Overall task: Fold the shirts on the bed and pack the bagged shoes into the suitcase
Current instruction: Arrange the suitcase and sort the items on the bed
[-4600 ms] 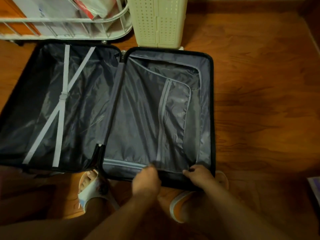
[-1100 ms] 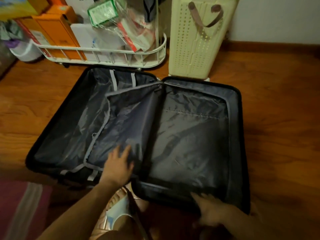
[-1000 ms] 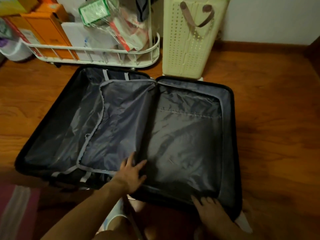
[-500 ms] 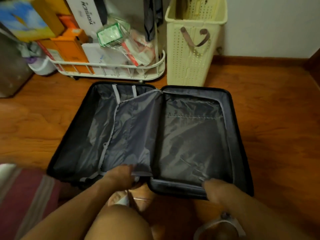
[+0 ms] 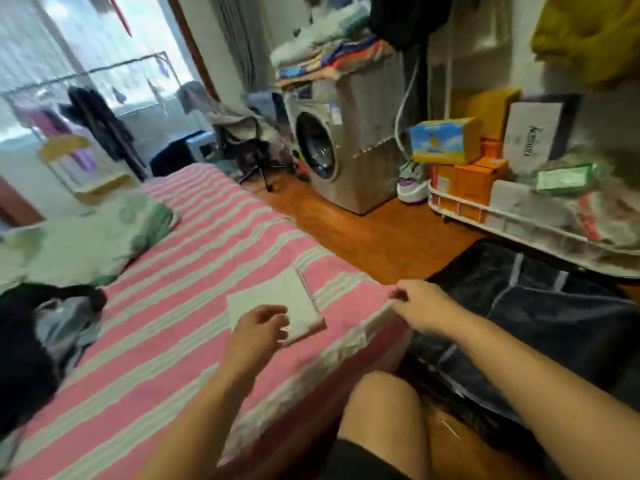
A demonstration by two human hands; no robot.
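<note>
Left hand hovers, fingers loosely curled, over a folded white cloth on the pink-striped bed. Right hand hangs past the bed's corner, above the open suitcase on the floor. Dark clothes heap at far left; washing machine beyond.

A lived-in bedroom of a home is shown; a bed covered with a pink-and-white striped sheet is seen beside a wooden floor; a front-loading washing machine with folded laundry stacked on top is placed against the wall; clothes are hung on a drying rack by the bright window; an open suitcase is laid on the floor near a white cart filled with boxes.
</note>
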